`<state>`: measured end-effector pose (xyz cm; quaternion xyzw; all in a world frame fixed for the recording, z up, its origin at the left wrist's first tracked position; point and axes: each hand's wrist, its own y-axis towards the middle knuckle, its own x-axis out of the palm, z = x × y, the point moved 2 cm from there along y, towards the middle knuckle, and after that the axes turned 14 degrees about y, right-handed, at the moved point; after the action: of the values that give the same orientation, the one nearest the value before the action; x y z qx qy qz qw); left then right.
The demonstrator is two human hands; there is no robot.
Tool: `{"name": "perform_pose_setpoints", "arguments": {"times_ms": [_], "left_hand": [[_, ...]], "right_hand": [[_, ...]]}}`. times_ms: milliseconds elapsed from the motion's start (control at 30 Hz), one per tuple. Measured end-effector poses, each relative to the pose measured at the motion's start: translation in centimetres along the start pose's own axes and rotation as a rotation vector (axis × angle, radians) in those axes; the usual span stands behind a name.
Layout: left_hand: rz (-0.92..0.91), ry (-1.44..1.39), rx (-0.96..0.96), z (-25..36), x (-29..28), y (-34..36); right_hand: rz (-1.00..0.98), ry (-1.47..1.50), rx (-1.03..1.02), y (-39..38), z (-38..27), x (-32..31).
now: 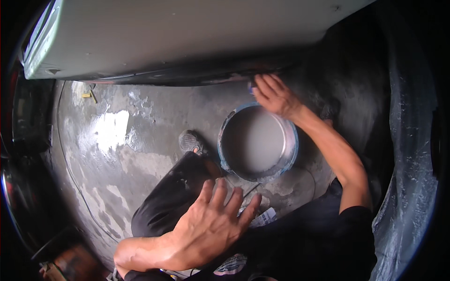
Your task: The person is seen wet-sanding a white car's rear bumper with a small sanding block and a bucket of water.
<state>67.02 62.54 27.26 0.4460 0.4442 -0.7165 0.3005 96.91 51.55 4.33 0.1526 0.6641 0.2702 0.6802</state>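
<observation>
While the grey panel [187,37] runs crosswise atop the frame, just above my nearer right hand [280,98], whose grip I can't tell, my left hand [211,227] spreads loose fingers.

The grey floor [157,110] is partly wet; it carries a round bucket [291,140], a thin cable [70,173] and yellow pieces [86,95].

item [251,87] at right hand [277,97] mostly hidden; panel [187,37] cut off

1. No text can be read.
2. One white piece [265,217] with printed marks lies on the floor [164,107], well apart from its left visible edge.
3. These marks are too small for reading.
</observation>
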Motion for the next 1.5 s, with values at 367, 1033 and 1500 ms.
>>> {"name": "perform_pose_setpoints", "arguments": {"times_ms": [367, 1033, 1500], "left_hand": [[0.061, -0.028, -0.04, -0.9, -0.3, -2.5], [0.125, -0.088, 0.11, 0.1, -0.4, -3.2], [0.151, 0.002, 0.028, 0.6, -1.0, -2.8]], "right_hand": [[-0.052, 0.013, -0.009, 3.2, -1.9, 2.1], [-0.033, 0.088, -0.012, 7.8, -5.0, 4.9], [-0.001, 0.056, 0.013, 7.6, -5.6, 5.4]]}}
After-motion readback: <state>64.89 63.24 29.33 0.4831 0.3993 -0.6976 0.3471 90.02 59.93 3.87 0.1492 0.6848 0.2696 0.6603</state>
